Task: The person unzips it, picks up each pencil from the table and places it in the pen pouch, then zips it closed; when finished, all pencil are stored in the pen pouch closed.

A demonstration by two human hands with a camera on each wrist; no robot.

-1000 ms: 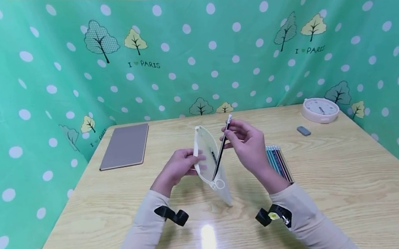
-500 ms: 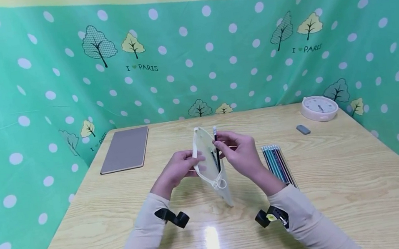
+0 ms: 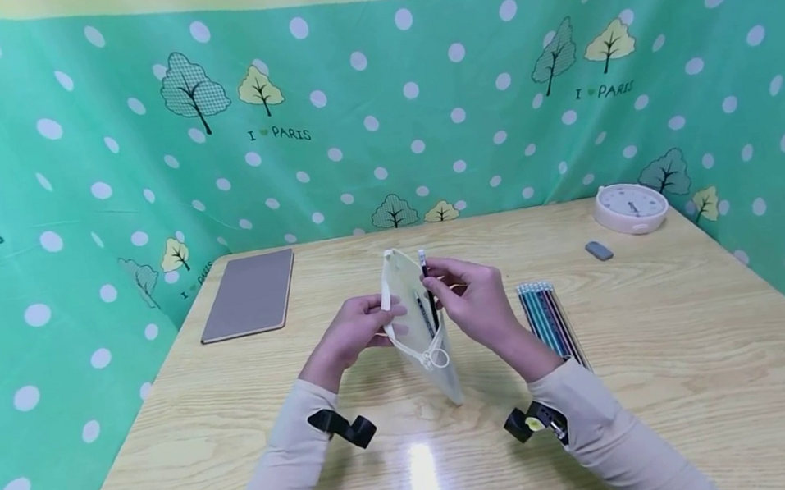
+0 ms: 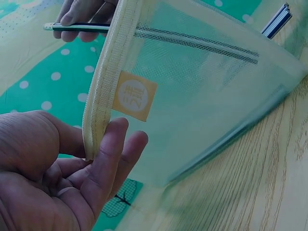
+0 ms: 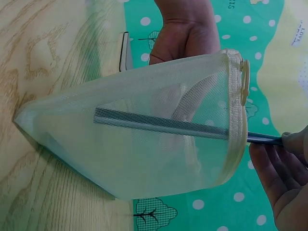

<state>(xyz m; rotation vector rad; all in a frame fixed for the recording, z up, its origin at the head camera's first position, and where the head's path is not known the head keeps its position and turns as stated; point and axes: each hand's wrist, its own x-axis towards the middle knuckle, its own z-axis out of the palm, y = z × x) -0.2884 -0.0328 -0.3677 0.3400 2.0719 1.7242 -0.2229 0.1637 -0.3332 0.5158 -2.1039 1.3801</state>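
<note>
My left hand (image 3: 353, 331) pinches the zippered edge of a cream mesh pencil pouch (image 4: 192, 86), thumb on one side and fingers on the other. The pouch stands tilted over the table with its mouth open. In my right hand (image 3: 473, 301), thumb and fingertips pinch a dark pencil (image 5: 262, 138) near its white eraser end. Most of this pencil lies inside the pouch, showing through the mesh in both wrist views. Another pencil (image 3: 423, 313) rests inside, along the pouch's lower side. A ring zipper pull (image 3: 439, 357) hangs at the near end of the opening.
Several pencils (image 3: 545, 316) lie side by side on the table, partly behind my right wrist. A grey eraser (image 3: 598, 251) and a round pink clock (image 3: 630, 209) are at the back right. A grey notebook (image 3: 248, 295) lies at the back left.
My right hand has moved left and down, turning the pencil upright and lowering it into the pouch. Over the last half second it has barely moved. My left hand keeps its hold.
</note>
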